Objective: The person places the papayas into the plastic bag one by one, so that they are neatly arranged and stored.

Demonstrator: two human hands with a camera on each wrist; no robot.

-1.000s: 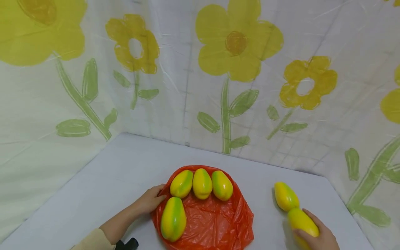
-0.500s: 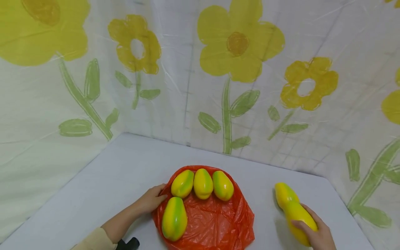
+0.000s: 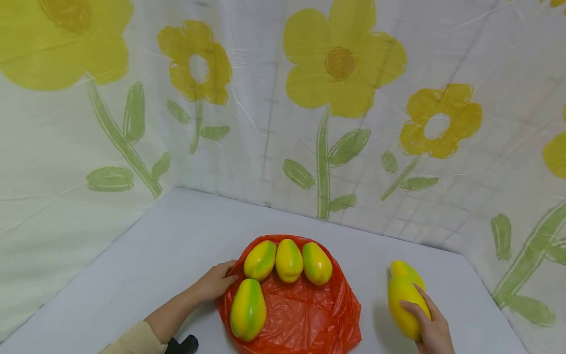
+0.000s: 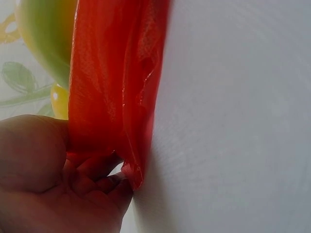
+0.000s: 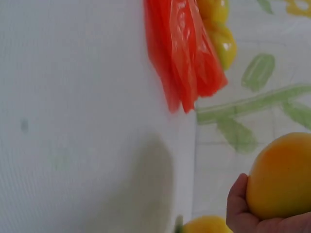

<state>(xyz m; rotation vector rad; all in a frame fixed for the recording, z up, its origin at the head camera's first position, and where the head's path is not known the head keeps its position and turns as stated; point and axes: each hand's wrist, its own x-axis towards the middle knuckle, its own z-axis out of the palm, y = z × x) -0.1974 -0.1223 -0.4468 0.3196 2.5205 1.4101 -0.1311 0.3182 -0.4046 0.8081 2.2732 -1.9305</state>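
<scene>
A red plastic bag lies opened out, with several glossy yellow-green papayas in it along its far and left sides. My left hand grips the bag's left edge; the left wrist view shows the red plastic between thumb and fingers. At the right, my right hand holds a yellow papaya, thumb on one side and fingers on the other. It is off the table, with its shadow to the left. Behind it, partly hidden, another papaya lies on the table.
The white table backs onto a pale curtain printed with yellow flowers. A black cylindrical object shows beside the left forearm at the bottom edge.
My right hand has lifted the papaya and carried it leftward and a little away from me, so it now overlaps the one behind. My left hand stays at the bag's edge.
</scene>
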